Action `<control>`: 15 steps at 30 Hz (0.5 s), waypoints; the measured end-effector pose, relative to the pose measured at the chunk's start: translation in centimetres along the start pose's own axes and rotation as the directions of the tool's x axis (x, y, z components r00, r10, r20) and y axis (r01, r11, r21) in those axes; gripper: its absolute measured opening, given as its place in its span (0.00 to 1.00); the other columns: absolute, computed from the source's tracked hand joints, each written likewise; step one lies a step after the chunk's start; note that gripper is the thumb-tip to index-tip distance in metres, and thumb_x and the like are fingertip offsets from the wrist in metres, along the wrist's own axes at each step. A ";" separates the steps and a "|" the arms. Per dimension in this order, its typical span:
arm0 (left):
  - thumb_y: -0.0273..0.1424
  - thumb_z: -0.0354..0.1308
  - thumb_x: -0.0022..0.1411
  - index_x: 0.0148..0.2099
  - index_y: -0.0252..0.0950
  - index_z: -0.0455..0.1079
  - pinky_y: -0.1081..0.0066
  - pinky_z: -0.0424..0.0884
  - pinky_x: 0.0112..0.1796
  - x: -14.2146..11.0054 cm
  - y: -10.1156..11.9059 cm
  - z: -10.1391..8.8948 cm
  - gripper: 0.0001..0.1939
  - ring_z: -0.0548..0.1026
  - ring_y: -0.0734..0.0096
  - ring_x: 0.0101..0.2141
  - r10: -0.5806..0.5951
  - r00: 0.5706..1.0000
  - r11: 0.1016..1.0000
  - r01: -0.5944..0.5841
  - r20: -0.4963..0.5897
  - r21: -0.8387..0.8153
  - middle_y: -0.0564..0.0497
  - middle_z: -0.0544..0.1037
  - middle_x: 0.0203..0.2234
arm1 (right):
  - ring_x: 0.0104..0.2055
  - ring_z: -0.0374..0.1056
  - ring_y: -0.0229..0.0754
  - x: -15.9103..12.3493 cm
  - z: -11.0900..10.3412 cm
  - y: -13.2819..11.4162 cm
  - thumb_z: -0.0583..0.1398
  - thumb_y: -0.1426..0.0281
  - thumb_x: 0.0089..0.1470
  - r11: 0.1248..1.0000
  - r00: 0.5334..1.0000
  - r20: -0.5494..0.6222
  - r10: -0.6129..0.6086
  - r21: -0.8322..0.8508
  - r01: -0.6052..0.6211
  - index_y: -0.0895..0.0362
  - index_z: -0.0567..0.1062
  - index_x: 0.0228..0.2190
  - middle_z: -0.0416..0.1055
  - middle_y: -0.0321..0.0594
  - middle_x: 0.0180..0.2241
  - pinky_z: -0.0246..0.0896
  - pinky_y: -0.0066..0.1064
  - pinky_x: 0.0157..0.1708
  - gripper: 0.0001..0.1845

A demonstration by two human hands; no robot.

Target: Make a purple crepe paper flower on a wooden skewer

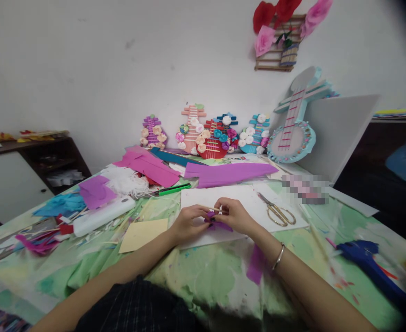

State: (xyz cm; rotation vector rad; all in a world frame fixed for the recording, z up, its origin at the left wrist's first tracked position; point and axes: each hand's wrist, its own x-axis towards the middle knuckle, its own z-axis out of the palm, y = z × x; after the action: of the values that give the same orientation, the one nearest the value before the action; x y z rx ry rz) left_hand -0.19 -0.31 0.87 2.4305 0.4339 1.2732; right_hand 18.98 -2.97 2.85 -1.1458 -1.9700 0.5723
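Observation:
My left hand (192, 224) and my right hand (236, 216) meet over a white sheet (196, 197). Their fingertips are closed on a small strip of purple crepe paper (224, 226). A thin wooden stick (217, 210) runs between the fingers, just above the strip; the fingers partly hide both. To the right, gold-handled scissors (279, 213) lie on the sheet with slightly parted blades. Another purple crepe paper piece (255, 265) lies beneath my right forearm. A beige paper square (144, 235) sits left of my left hand.
Behind the sheet lie a long purple crepe strip (230, 174), pink crepe paper (151, 166) and a green cutter (175, 189). A white power strip (102, 216) is at left, a blue glue gun (369, 267) at right. Several decorated paper instruments (214, 143) line the wall.

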 end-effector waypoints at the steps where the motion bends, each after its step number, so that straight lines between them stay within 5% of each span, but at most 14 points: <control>1: 0.24 0.61 0.51 0.34 0.33 0.74 0.66 0.73 0.39 0.0 0.0 0.0 0.06 0.77 0.65 0.37 -0.012 1.000 1.000 0.012 0.003 -0.026 0.43 0.79 0.34 | 0.20 0.53 0.31 0.0 0.0 0.0 0.62 0.71 0.45 1.000 1.000 0.010 0.010 0.025 -0.010 0.58 0.69 0.24 0.57 0.28 0.17 0.46 0.22 0.21 0.06; 7: 0.33 0.57 0.58 0.36 0.32 0.75 0.66 0.72 0.38 0.3 0.1 -0.4 0.09 0.76 0.63 0.36 -0.213 0.975 0.922 0.221 0.062 -0.319 0.42 0.79 0.35 | 0.20 0.52 0.31 0.0 0.1 0.1 0.62 0.70 0.45 0.977 0.996 0.061 0.062 0.200 -0.073 0.58 0.69 0.25 0.58 0.28 0.17 0.46 0.22 0.21 0.06; 15: 0.34 0.66 0.49 0.39 0.30 0.69 0.72 0.69 0.33 0.2 -0.1 0.3 0.17 0.74 0.69 0.32 -0.409 0.891 0.620 0.432 0.200 -0.655 0.46 0.75 0.31 | 0.20 0.51 0.30 0.0 -0.1 -0.4 0.62 0.69 0.44 0.950 0.989 0.118 0.089 0.289 -0.120 0.59 0.67 0.24 0.58 0.29 0.17 0.43 0.22 0.20 0.08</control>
State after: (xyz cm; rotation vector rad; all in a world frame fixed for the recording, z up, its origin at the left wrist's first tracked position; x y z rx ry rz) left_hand 0.11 -0.22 0.82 1.5826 0.3972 0.9475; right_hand 18.81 -3.19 3.18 -1.0526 -1.8388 0.9654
